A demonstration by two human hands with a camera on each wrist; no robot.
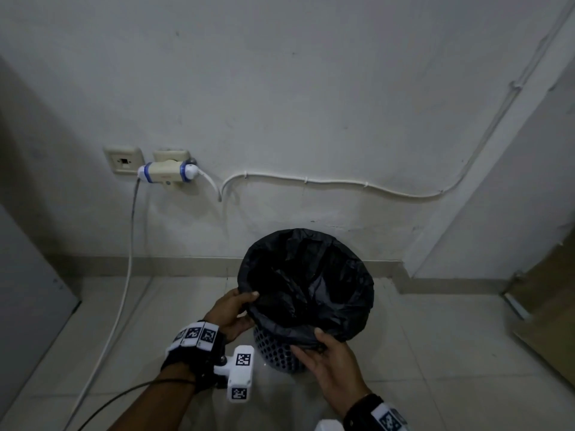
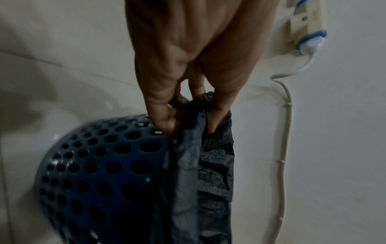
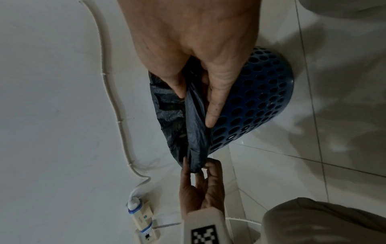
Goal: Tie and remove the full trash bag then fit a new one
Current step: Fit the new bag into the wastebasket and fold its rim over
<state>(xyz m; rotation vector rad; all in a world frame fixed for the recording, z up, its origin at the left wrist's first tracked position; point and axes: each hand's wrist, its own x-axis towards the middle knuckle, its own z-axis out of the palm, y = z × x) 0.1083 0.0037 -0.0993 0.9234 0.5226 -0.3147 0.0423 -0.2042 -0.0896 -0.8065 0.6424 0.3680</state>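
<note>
Head view: both hands' fingers [image 1: 249,296] pinch the black bag [image 1: 308,284] rim over the basket [image 1: 277,353].

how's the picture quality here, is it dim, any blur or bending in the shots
Head view: dim, corners darkened, wall cable bowed by the wide lens, black trash bag interior nearly featureless. Left wrist view: left hand soft, blue bin sharper. Right wrist view: shadows on the floor tiles, right hand close.
</note>
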